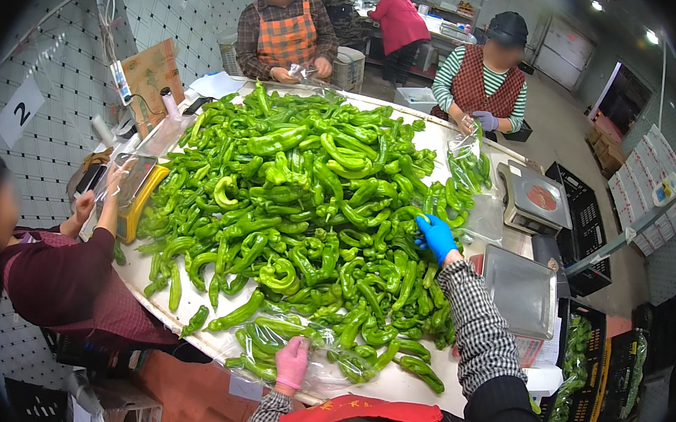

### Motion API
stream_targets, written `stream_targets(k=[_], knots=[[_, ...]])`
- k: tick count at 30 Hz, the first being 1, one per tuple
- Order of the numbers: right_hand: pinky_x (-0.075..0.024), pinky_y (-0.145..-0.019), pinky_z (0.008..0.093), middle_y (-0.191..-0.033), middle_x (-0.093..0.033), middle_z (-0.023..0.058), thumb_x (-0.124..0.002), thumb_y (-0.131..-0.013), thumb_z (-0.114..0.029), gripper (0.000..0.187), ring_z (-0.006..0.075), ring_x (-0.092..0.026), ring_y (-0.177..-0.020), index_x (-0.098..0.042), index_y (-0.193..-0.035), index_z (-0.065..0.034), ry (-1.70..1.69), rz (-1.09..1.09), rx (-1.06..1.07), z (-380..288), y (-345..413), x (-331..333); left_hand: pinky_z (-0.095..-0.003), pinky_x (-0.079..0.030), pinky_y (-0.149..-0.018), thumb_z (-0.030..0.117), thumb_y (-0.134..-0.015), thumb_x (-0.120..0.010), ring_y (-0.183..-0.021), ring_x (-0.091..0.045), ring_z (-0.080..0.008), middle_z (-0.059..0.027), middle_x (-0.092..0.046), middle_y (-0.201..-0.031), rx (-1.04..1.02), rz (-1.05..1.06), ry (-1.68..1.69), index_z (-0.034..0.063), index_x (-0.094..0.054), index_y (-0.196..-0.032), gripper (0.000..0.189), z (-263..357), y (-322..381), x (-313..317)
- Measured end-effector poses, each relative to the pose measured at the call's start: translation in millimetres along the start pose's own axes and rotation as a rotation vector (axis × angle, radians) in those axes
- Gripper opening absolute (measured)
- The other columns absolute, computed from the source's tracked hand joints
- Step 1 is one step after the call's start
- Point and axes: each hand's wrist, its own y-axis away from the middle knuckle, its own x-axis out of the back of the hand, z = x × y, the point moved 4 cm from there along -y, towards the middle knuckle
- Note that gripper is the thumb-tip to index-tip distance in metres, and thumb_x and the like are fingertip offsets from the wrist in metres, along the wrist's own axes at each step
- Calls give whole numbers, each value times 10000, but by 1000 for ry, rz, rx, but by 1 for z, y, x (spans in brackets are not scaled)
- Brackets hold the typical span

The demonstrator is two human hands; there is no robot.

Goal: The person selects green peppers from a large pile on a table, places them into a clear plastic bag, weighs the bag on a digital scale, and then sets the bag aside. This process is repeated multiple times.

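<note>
My left hand [291, 362], in a pink glove, grips a clear plastic bag [330, 374] at the near edge of the table. Long green peppers [256, 348] show through the film. To the right, my right hand [436, 236] wears a blue glove and reaches into the right flank of a large heap of green peppers [315, 197]. Its fingertips are at a pepper beside the heap's edge; whether they pinch it is unclear. The heap spreads over most of the white table [450, 374].
By my right arm stands a scale with a metal pan [518, 293]; another scale [535, 195] is behind it. Black crates [585, 311] with bagged peppers are on the right. Co-workers [293, 32] stand across and at the left, beside a yellow scale [142, 203].
</note>
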Motion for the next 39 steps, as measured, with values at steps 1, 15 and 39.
stream_targets(k=[1, 15, 39], knots=[[-530, -582, 300, -944, -689, 96, -623, -989, -323, 440, 154, -668, -712, -573, -1309, -25, 9, 0, -11, 1, -2, 0, -356, -502, -615, 254, -985, -620, -619, -615, -212, -147, -660, -737, 24, -16, 11, 43, -688, -998, 222, 3, 1, 0], [-526, -782, 355, -1044, -678, 116, -602, -966, -171, 393, 219, -641, -885, -552, -1335, -47, -774, -369, -93, 5, 218, -30, -331, -506, -683, 206, -966, -605, -688, -620, -204, -156, -670, -785, 69, 15, 130, 17, -683, -1024, 212, 14, 1, 3], [-502, -935, 390, -1165, -647, 109, -618, -946, -110, 432, 264, -626, -1115, -523, -1363, -46, -356, -798, -160, 100, 313, -165, -456, -509, -531, 246, -958, -609, -626, -666, -365, -160, -647, -666, -261, 51, -213, 167, -649, -1065, 139, 124, 50, 4]])
